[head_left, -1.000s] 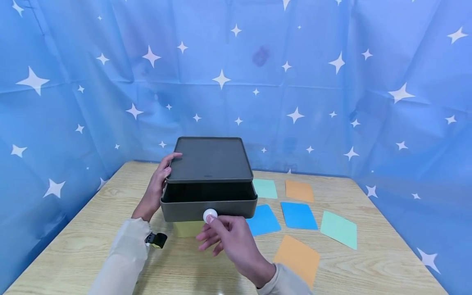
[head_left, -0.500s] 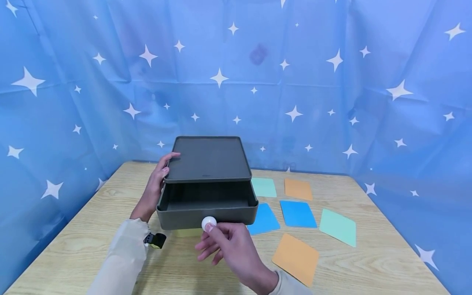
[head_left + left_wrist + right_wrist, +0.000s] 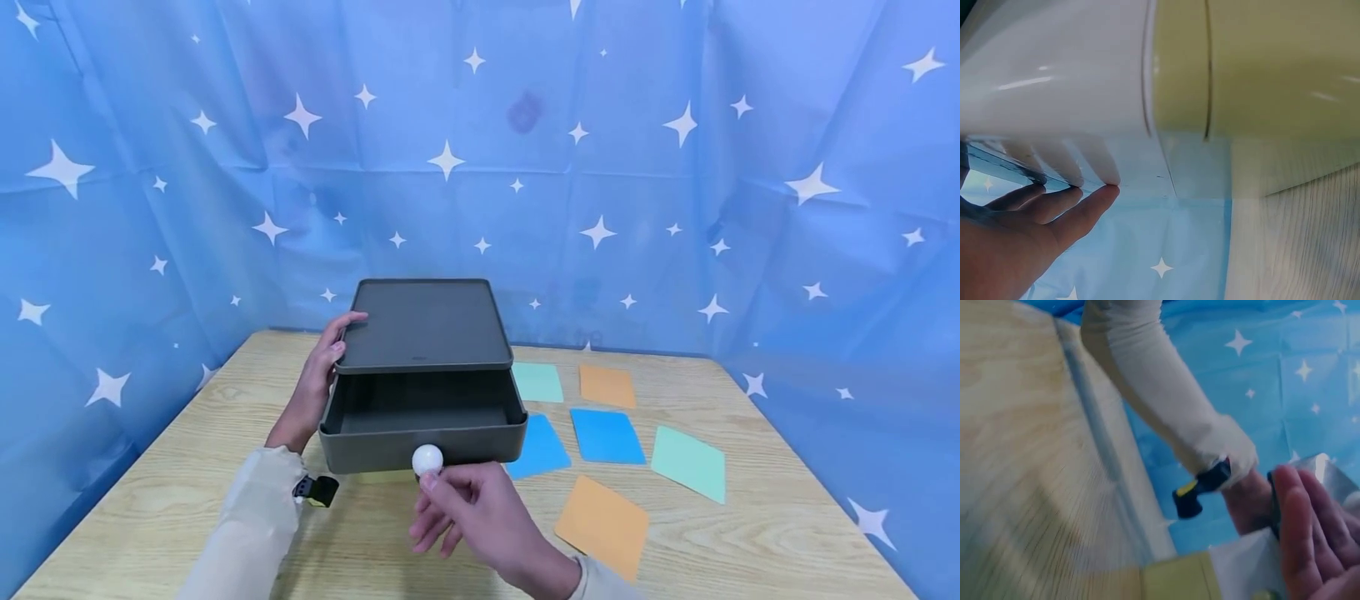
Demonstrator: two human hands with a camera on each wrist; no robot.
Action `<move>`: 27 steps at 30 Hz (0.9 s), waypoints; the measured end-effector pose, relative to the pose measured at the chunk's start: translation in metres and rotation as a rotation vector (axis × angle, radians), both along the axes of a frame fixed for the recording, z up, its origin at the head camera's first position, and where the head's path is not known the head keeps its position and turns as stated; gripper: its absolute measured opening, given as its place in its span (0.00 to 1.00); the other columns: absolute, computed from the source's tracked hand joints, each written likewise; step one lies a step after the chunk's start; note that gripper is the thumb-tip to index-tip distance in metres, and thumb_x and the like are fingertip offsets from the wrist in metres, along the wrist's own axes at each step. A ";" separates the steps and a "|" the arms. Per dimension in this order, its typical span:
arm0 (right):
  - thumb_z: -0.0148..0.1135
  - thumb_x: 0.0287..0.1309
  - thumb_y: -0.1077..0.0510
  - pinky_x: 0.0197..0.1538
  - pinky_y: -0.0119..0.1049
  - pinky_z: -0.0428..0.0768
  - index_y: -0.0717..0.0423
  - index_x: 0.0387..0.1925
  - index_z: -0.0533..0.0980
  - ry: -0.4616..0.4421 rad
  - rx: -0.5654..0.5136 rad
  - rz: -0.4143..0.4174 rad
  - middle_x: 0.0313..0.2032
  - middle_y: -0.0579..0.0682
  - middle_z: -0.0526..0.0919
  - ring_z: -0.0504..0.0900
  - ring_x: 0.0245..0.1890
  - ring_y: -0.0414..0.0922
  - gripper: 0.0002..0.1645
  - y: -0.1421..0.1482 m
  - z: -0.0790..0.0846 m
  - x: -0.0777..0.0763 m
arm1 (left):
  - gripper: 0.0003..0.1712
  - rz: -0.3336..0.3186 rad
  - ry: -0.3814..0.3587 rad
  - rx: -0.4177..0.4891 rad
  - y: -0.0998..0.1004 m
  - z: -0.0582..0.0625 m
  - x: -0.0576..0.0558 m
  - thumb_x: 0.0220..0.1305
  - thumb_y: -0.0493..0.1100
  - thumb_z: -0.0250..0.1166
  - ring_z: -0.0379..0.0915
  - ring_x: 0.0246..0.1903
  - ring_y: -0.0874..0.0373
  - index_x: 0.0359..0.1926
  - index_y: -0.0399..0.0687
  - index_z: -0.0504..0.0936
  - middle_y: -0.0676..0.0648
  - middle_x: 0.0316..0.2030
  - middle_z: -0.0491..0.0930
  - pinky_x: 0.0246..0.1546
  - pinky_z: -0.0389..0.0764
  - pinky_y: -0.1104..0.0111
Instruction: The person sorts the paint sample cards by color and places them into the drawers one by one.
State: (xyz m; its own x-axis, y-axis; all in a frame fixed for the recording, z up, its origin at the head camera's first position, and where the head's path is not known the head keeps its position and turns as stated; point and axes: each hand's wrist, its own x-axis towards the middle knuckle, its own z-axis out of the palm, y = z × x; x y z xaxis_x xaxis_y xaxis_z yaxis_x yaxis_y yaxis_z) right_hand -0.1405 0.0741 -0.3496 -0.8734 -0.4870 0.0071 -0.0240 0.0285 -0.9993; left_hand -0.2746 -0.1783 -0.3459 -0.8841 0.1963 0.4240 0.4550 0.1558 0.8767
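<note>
A desktop drawer box with a dark grey top (image 3: 427,321) stands on the table. Its upper drawer (image 3: 360,452) is pulled out toward me, and its visible interior is bare. A round white knob (image 3: 427,460) sits at the middle of the drawer front. My right hand (image 3: 491,521) is just below the knob, with the thumb tip right at its lower edge and the whole ball showing. My left hand (image 3: 311,387) rests against the box's left side, fingertips over the top rim. In the left wrist view its straight fingers touch the white side wall (image 3: 1054,75).
Beneath the drawer is a yellow lower section (image 3: 1285,69) of the box. To the right lie several paper squares, among them a blue one (image 3: 607,435), a green one (image 3: 688,463) and an orange one (image 3: 603,525). A starry blue curtain (image 3: 517,208) surrounds the wooden table (image 3: 750,542).
The upper drawer has slid farther out toward me. My right thumb, which overlapped the knob before, has slipped down off its face. The left hand stays at the box's side.
</note>
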 end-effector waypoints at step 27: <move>0.78 0.34 0.28 0.48 0.57 0.81 0.53 0.60 0.75 0.630 1.161 -0.021 0.61 0.58 0.75 0.76 0.59 0.60 0.53 0.176 -0.041 -0.036 | 0.30 -0.014 -0.011 0.016 0.001 0.000 0.001 0.76 0.53 0.35 0.39 0.78 0.42 0.75 0.56 0.58 0.46 0.79 0.45 0.68 0.44 0.29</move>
